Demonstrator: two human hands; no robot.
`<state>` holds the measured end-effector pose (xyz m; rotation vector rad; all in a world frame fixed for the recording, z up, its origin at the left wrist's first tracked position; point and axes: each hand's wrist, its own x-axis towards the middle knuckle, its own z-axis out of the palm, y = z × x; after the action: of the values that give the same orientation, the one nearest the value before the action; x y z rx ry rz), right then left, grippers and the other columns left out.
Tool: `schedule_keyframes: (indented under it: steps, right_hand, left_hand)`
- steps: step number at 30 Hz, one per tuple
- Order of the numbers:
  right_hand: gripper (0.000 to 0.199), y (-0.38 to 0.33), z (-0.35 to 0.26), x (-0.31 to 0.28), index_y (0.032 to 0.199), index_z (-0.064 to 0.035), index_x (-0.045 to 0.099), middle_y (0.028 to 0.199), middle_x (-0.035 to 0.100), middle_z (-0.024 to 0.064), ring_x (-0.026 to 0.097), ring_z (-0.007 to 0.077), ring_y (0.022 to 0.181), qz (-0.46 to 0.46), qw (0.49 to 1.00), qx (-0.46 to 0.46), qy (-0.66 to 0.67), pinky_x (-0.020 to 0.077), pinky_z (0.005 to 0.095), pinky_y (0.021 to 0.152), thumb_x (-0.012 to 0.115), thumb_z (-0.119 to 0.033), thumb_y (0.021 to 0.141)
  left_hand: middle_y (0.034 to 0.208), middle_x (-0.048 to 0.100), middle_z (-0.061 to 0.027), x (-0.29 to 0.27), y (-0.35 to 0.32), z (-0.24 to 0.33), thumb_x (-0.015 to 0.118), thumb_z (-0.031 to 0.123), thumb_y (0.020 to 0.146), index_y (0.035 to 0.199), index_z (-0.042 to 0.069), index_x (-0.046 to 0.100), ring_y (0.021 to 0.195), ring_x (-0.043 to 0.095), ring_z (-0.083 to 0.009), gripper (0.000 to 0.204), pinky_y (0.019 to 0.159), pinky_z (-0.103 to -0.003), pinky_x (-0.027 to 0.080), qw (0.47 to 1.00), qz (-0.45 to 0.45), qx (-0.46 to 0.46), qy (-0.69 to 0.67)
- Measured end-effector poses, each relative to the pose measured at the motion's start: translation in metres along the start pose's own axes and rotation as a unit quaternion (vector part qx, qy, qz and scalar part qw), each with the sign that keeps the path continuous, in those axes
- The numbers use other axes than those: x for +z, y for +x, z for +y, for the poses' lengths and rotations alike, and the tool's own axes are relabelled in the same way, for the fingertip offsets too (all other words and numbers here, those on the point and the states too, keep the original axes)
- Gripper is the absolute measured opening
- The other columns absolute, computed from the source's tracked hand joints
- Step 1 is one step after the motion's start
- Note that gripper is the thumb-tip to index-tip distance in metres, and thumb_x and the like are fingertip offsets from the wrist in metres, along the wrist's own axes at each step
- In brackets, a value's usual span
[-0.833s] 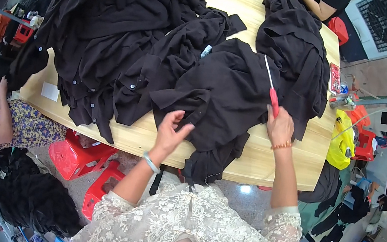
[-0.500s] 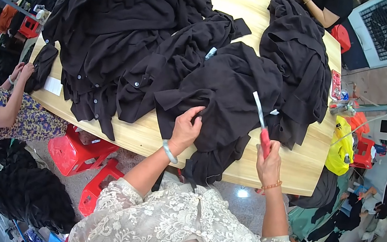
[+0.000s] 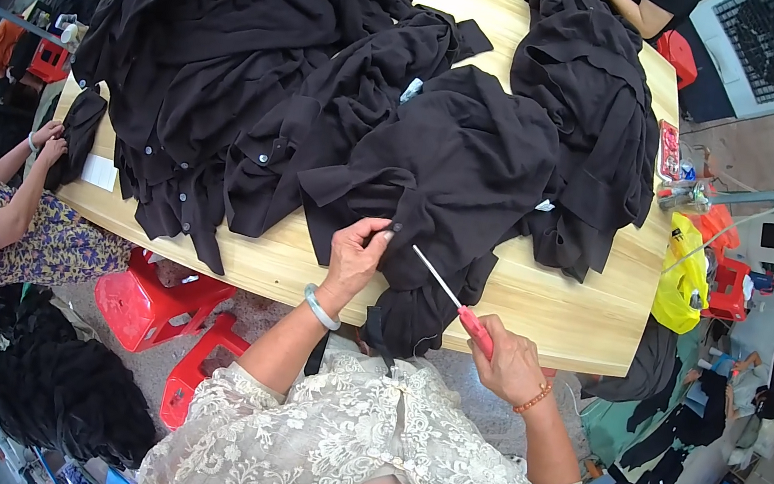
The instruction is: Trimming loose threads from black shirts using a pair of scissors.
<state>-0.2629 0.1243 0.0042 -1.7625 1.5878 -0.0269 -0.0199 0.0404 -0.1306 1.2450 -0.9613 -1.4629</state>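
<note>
Left hand (image 3: 357, 256), rumpled cloth (image 3: 466, 158), right hand (image 3: 509, 365), slim tool (image 3: 475, 331)

Red-handled tool (image 3: 474, 331) near black garment (image 3: 459, 167)

Has drawn back, in the bare right hand (image 3: 511, 368), the red-handled tool (image 3: 466, 316) with slim metal shaft, turning its tip to just right of the bare left hand (image 3: 354, 259); has pinched once-spread left fingers onto black cloth (image 3: 458, 177).
</note>
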Motion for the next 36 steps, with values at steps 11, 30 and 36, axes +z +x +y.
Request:
schedule_keyframes:
  steps: [11,30,36]
  right_hand:
    - [0.024,-0.006,0.009,0.0,0.104,-0.0081,0.053,0.078,0.062,0.0155,0.063,0.0346,0.077,-0.008,0.999,-0.015,0.029,0.0493,0.0431,0.069,0.063,-0.014,0.083]
    - [0.024,0.036,-0.021,-0.025,0.106,-0.0072,0.055,0.079,0.063,0.0169,0.063,0.0354,0.076,0.002,0.999,-0.021,-0.041,0.0488,0.0431,0.068,0.062,-0.014,0.084]
    - [0.022,0.042,-0.043,-0.03,0.102,-0.007,0.055,0.071,0.063,0.0185,0.063,0.0372,0.068,-0.042,0.997,-0.001,-0.068,0.048,0.045,0.063,0.062,-0.021,0.086]
  left_hand:
    - [0.088,0.065,-0.0007,0.002,-0.034,-0.019,0.066,0.009,0.086,0.106,-0.003,0.064,0.08,0.057,-0.0056,0.024,0.072,-0.021,0.048,0.997,0.001,-0.082,0.009]
    - [0.086,0.066,-0.0107,-0.001,0.023,0.01,0.062,0.009,0.09,0.086,0.001,0.06,0.086,0.069,-0.0253,0.009,0.073,-0.031,0.059,0.903,0.061,-0.147,-0.399]
    - [0.089,0.066,-0.0155,-0.006,0.019,0.002,0.059,0.008,0.092,0.087,-0.002,0.06,0.088,0.068,-0.026,0.012,0.077,-0.033,0.058,0.942,0.047,-0.076,-0.324]
